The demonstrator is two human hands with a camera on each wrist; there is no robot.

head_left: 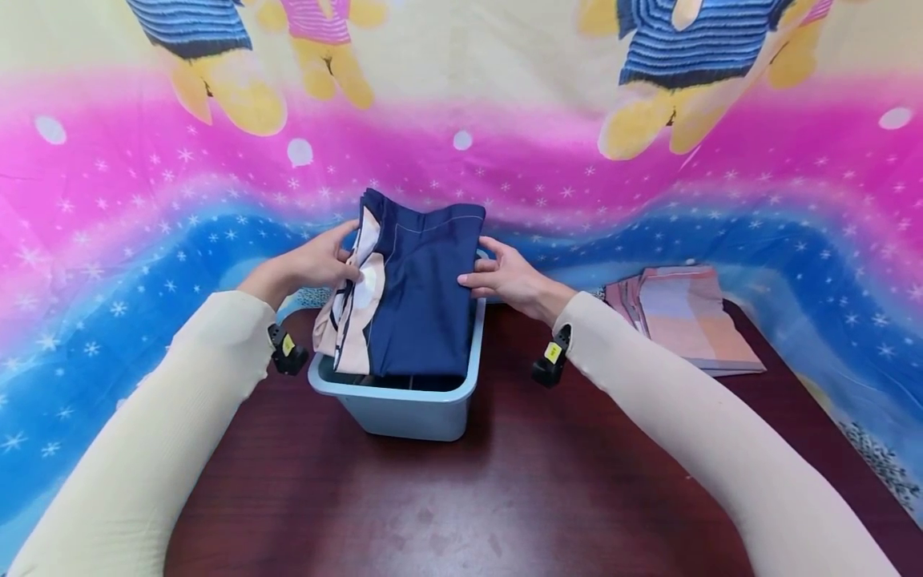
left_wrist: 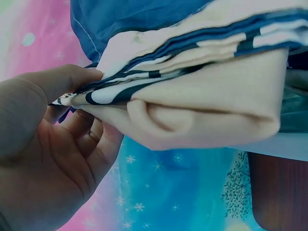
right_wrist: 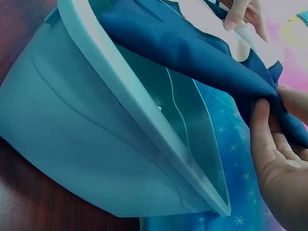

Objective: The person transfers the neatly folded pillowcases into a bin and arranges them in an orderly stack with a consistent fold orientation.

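A folded navy cloth [head_left: 429, 296] with peach and white patterned layers along its left side stands over a light blue plastic bin [head_left: 414, 421]. Its lower edge dips inside the bin's rim. My left hand [head_left: 313, 260] pinches the patterned left edge, thumb on top and fingers beneath, as the left wrist view shows on the layered cloth [left_wrist: 207, 91]. On the opposite side my right hand [head_left: 512, 276] grips the navy edge between thumb and fingers. In the right wrist view the rolled navy fold [right_wrist: 192, 53] slants over the bin's opening. The bin's contents are mostly hidden.
A folded pink and peach checked cloth [head_left: 681, 316] lies at the right rear of the dark brown table [head_left: 577, 473]. Behind the table hangs a printed pink and blue curtain [head_left: 461, 172]. Small black cameras [head_left: 551, 365] are strapped to both wrists.
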